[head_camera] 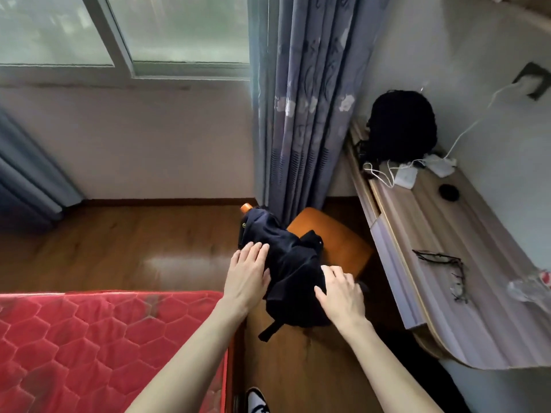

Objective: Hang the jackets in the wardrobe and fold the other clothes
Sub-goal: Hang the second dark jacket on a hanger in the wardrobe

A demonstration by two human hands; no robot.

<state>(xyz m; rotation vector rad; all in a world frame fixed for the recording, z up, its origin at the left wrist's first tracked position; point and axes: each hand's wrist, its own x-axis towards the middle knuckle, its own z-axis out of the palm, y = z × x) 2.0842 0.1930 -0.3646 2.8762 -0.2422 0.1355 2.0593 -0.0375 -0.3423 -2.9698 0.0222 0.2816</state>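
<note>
A dark navy garment (290,263) lies draped over the back of an orange wooden chair (340,236) in the middle of the head view; a strap hangs down from its lower edge. My left hand (249,271) rests flat on the garment's left side, fingers spread. My right hand (340,290) lies on its lower right part, fingers apart and slightly curled. Neither hand has closed on the cloth. No wardrobe is visible.
A red quilted mattress (104,347) fills the lower left. A wooden desk (441,234) at the right carries a black bag (401,126), chargers with white cables, and glasses (447,269). A blue-grey curtain (307,99) hangs behind the chair. Wooden floor lies between.
</note>
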